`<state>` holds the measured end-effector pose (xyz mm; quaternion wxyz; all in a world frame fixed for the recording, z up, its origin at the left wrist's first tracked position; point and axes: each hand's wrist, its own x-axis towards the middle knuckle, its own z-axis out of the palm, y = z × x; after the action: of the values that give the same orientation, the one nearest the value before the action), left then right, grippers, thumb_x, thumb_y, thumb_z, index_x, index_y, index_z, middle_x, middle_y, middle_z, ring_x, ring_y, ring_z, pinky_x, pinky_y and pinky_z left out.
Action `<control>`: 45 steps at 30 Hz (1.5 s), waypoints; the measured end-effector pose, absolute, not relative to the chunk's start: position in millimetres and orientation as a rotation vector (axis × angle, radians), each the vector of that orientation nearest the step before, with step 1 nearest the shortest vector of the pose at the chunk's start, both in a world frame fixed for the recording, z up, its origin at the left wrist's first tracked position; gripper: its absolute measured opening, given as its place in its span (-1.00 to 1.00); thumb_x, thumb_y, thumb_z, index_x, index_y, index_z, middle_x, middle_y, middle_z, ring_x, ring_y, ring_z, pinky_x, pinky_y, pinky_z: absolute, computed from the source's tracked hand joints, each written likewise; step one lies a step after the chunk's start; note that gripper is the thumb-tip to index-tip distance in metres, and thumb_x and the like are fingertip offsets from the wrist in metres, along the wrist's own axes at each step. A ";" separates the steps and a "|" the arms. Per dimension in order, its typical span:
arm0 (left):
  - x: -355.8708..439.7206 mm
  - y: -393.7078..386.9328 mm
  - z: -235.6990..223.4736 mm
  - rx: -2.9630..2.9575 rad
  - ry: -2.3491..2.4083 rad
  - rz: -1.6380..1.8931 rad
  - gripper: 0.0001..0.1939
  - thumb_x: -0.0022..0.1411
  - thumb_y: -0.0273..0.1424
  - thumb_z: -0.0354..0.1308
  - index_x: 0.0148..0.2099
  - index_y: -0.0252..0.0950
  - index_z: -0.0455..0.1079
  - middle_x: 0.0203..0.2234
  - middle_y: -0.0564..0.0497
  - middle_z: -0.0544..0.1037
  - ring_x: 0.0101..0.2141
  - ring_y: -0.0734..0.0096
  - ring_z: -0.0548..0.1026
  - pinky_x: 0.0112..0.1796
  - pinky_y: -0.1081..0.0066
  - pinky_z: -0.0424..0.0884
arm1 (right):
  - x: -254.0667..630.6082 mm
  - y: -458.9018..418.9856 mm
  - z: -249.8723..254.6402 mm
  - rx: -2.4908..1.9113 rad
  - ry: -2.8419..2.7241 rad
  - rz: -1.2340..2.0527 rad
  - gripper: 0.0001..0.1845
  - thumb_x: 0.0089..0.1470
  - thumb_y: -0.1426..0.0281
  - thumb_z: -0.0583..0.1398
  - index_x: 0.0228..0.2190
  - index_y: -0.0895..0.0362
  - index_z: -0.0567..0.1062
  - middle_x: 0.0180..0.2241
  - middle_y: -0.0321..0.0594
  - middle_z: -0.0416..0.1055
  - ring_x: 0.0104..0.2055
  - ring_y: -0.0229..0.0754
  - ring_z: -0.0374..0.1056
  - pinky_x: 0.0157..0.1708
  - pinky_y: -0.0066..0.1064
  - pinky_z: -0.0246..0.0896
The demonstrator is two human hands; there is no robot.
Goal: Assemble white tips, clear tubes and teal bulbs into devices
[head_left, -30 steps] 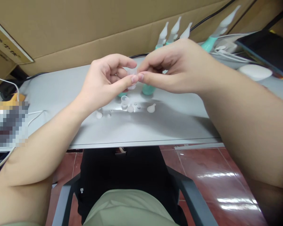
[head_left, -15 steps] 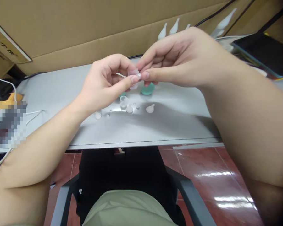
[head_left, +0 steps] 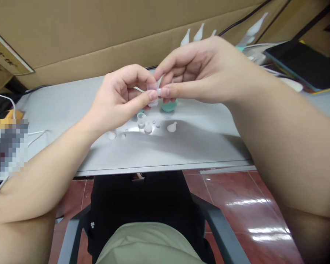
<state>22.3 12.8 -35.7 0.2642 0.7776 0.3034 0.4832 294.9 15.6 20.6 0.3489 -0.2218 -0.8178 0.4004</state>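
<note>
Between my hands is a small clear plastic piece [head_left: 153, 86], cup-like, with a short narrow clear end [head_left: 158, 92]. My left hand [head_left: 118, 93] pinches its wider body between thumb and fingers. The thumb and fingers of my right hand [head_left: 203, 73] are closed on the narrow end. Below them on the table lie a clear little cup [head_left: 141, 120], a white drop-shaped piece [head_left: 172, 127], a round whitish piece [head_left: 148, 128] and several tiny bits. A mint-green rounded piece [head_left: 169, 105] sits just under my right fingertips, and another green piece [head_left: 140, 112] is mostly hidden by my left hand.
The grey table [head_left: 57, 110] backs onto a cardboard wall [head_left: 99, 33]. White pointed pieces [head_left: 198, 33] stand behind my right hand, with one more [head_left: 257, 25] farther right. A black flat object [head_left: 308, 64] lies at the right; white cables [head_left: 37, 132] run at the left.
The view has shifted slightly. Both hands keep their hold on the clear piece, and my right fingers have changed position a little around its narrow end.
</note>
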 end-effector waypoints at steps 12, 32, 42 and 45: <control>22.8 20.8 -54.6 2.192 0.687 1.327 -0.19 0.42 0.24 0.75 0.40 -0.04 0.52 -0.17 0.04 0.79 -0.28 0.23 0.83 -0.28 0.28 0.77 | 292.6 8.6 21.2 -0.692 -2.074 1.003 -0.87 0.30 0.27 0.69 -0.23 -0.06 0.89 -0.25 -0.25 0.82 -0.21 -0.08 0.71 -0.16 -0.27 0.65; 16.3 27.2 -55.4 2.344 0.745 1.425 -0.26 0.60 0.38 0.53 0.40 -0.07 0.63 -0.18 -0.05 0.74 -0.20 0.13 0.85 -0.20 0.20 0.81 | 320.3 14.5 47.7 -1.012 -2.581 0.579 -0.73 0.24 0.62 0.49 -0.26 -0.02 0.90 -0.45 -0.46 0.65 -0.37 -0.24 0.56 -0.34 -0.39 0.37; 14.7 3.4 -38.4 2.492 0.845 1.346 -0.48 0.64 0.22 0.54 0.13 -0.14 0.76 -0.17 -0.05 0.79 -0.19 0.22 0.81 -0.14 0.25 0.84 | 320.6 22.6 38.2 -1.245 -2.817 0.499 -0.96 0.42 0.31 0.60 -0.15 -0.01 0.92 -0.43 -0.37 0.67 -0.45 -0.15 0.49 -0.36 -0.28 0.33; 15.5 -0.7 -35.0 2.515 0.802 1.343 -0.54 0.66 0.16 0.51 0.10 -0.14 0.79 -0.18 -0.03 0.81 -0.24 0.27 0.80 -0.16 0.27 0.84 | 318.6 22.6 37.5 -1.291 -2.828 0.507 -0.81 0.49 0.12 0.56 -0.10 -0.05 0.91 -0.41 -0.27 0.68 -0.35 0.02 0.60 -0.23 -0.17 0.47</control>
<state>15.5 -0.7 -35.0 0.0895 0.8457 0.2697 0.4516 318.6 22.6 37.5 -0.0040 -0.4099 -0.8978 0.1611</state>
